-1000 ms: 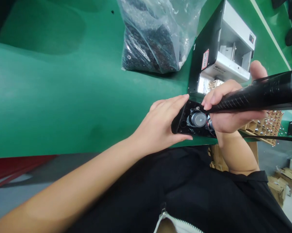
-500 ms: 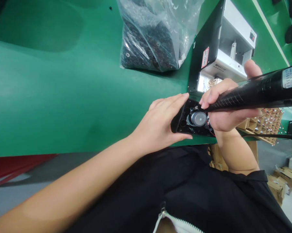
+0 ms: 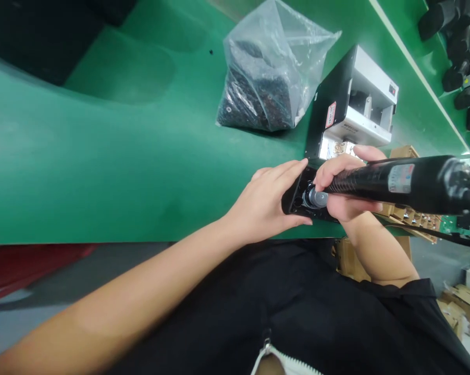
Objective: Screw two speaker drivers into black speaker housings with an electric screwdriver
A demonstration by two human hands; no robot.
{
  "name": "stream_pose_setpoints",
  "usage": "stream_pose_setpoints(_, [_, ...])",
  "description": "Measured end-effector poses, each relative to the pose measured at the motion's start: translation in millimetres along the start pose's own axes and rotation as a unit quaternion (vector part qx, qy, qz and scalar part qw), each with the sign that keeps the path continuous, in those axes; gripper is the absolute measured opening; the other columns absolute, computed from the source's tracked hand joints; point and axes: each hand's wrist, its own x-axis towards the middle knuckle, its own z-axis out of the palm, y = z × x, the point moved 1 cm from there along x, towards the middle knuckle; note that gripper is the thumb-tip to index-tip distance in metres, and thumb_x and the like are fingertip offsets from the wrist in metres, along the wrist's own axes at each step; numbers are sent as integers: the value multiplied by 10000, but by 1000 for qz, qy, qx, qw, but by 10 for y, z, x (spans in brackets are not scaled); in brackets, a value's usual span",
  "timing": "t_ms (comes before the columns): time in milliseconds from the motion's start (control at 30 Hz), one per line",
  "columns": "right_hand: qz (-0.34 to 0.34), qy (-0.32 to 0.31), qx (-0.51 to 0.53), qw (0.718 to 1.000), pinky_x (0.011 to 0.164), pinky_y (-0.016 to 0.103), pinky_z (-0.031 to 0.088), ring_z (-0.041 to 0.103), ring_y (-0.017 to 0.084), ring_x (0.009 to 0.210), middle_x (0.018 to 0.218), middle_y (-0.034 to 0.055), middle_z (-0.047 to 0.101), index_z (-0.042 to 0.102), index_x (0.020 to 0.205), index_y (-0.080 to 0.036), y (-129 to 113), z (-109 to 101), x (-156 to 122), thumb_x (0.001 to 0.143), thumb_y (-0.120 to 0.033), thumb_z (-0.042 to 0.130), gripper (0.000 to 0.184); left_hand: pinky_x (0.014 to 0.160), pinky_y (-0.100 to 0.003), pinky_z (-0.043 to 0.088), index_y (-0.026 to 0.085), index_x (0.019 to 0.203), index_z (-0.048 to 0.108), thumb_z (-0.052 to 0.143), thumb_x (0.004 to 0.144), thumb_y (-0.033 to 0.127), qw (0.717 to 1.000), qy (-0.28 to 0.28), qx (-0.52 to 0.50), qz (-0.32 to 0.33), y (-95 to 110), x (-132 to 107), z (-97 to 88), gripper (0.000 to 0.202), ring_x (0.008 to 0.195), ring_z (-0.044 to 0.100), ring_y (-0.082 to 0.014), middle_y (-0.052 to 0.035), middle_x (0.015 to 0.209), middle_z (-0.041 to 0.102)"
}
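Observation:
My left hand [image 3: 268, 200] is wrapped around the near end of a black speaker housing [image 3: 291, 199], thumb on one side and fingers on the other. Inside the housing shows a round silver speaker magnet [image 3: 317, 198]. In my right hand [image 3: 344, 179] is a black electric screwdriver [image 3: 379, 179], its handle running off to the right with a pale label on it. The screwdriver's tip is over the housing, hidden behind my fingers and the handle. My right hand covers the far part of the housing.
A clear plastic bag [image 3: 258, 94] of small dark screws lies behind the hands. Beside it stands a black and silver screw feeder machine [image 3: 370, 122]. At right is a cardboard divider tray [image 3: 415, 217] with wired parts; a dark cable [image 3: 446, 235] crosses there.
The screwdriver has swung so more of its rear end shows, and its tip end has moved over the magnet's side. The whole view has shifted. My left hand keeps its hold.

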Motion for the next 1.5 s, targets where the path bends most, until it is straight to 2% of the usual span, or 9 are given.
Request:
stream_pose_setpoints(100, [-68,44,15,997,513,373,622,596,182,485,650,-71,614,754,1150,-359,67,188,110,697,-1308,432,1099,1413,-631,525,172,1943,398,947,948,886,1000,5,0,-2,7,10,8,1342,1770,598,-493,-286,1892,612])
stream_pose_setpoints(267, [-196,94,57,975,431,306,497,455,142,351,626,-125,633,684,1407,-416,109,310,183,991,-1114,439,849,1418,-646,521,196,1945,416,946,918,924,1000,6,-3,-11,5,19,15,1367,1755,606,-510,-274,1896,611])
stream_pose_setpoints(533, [-142,133,42,980,395,358,436,415,167,342,570,-113,542,708,1252,-384,234,358,189,704,-1323,290,1165,1429,-701,502,208,1954,388,887,920,984,1000,-11,-9,-15,-25,35,5,1386,1782,574,-520,-284,1924,572])
stream_pose_setpoints(667, [-150,183,35,971,373,329,432,443,161,339,628,-94,600,733,1428,-382,-162,272,221,957,-1142,464,934,1438,-688,505,198,1950,389,971,920,864,999,-22,9,-22,-8,30,-13,1358,1790,570,-512,-284,1921,577])
stream_pose_setpoints(767, [-241,242,7,940,380,291,451,420,135,360,676,-98,570,756,1504,-448,-605,75,325,1050,-1036,516,781,1437,-671,516,188,1944,396,999,917,819,999,-32,25,-30,-1,18,-21,1347,1795,566,-512,-288,1920,578])
stream_pose_setpoints(900, [-329,231,-17,916,441,221,424,421,80,426,746,-59,496,840,1285,-430,-857,-118,522,1078,-1063,282,868,1426,-687,531,203,1959,361,941,930,901,998,-33,41,-28,-42,-16,-33,1371,1801,554,-528,-286,1940,553])
stream_pose_setpoints(1100, [-212,252,-38,943,433,336,431,494,168,433,706,-79,550,671,1316,-472,-577,-76,612,1106,-939,525,532,1408,-695,547,257,1975,316,855,966,969,998,-31,49,-17,-114,-78,-68,1347,1779,581,-534,-265,1930,576])
stream_pose_setpoints(1333, [-207,233,-23,950,400,349,340,427,176,396,673,-70,540,660,1529,-515,-401,-48,617,1081,-967,489,659,1379,-676,550,301,1974,290,756,995,1017,998,26,60,2,-142,-141,46,1299,1746,618,-518,-238,1897,626])
stream_pose_setpoints(1500, [-198,238,-2,951,371,315,355,416,167,382,669,-88,542,668,1523,-515,-499,-55,587,1066,-980,560,661,1399,-700,530,270,1971,309,830,944,1001,998,-14,61,-22,-146,-105,10,1364,1770,581,-543,-261,1919,591])
